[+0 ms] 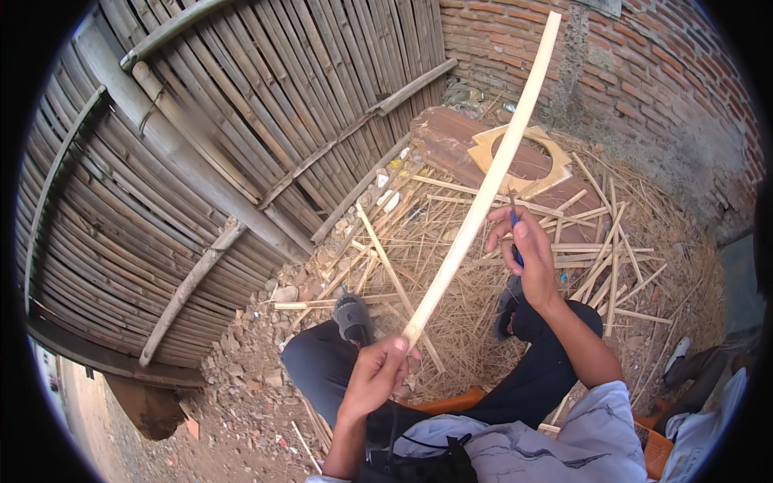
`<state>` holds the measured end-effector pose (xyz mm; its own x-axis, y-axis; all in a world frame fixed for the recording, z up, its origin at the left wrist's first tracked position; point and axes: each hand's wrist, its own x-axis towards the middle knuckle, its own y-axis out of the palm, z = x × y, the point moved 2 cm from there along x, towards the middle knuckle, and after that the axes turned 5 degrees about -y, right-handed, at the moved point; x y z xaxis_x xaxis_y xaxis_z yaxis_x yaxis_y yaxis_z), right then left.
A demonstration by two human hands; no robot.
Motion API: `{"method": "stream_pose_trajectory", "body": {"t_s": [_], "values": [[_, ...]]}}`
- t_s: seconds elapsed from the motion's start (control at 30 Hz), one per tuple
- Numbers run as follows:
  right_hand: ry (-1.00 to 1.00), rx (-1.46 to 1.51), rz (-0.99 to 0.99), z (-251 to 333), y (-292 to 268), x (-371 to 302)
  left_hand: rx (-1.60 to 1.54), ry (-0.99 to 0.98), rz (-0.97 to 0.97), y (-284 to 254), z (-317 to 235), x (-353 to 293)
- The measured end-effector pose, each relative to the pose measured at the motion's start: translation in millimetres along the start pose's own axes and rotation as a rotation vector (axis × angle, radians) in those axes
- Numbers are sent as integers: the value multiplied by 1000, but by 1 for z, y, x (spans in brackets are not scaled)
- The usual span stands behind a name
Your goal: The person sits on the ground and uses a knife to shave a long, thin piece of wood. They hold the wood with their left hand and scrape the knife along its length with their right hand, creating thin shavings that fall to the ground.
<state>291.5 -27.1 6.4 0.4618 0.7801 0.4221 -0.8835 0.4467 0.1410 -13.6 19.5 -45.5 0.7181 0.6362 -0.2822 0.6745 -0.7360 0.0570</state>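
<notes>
Dirt ground, pale strips, straw-like shavings, stones

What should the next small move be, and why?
Probably bring the slim blue-handled tool to the long, flat, pale wooden strip: the left hand grips the strip's lower end, while the right hand holds the tool just right of the strip in this view.

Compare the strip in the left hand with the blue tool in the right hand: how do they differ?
The strip is pale; the tool shows blue. The strip is long and fully extended beyond the left hand, whereas the tool is far shorter and partly hidden by the right hand. Both are held above the ground.
</notes>
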Motion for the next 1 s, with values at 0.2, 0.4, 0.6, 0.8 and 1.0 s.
{"method": "stream_pose_trajectory", "body": {"t_s": [0.2,0.4,0.6,0.8,1.0], "values": [[-459,-612,318,-3,29,-35,107,129,-151,8,-14,3],[-580,-704,408,-8,49,-54,261,257,-289,21,-29,2],[-582,-676,429,-8,58,-59,360,343,-389,31,-28,6],[-578,-713,445,-1,58,-60,230,270,-337,34,-23,6],[-581,-726,437,1,58,-62,49,177,-231,37,-27,5]]}}
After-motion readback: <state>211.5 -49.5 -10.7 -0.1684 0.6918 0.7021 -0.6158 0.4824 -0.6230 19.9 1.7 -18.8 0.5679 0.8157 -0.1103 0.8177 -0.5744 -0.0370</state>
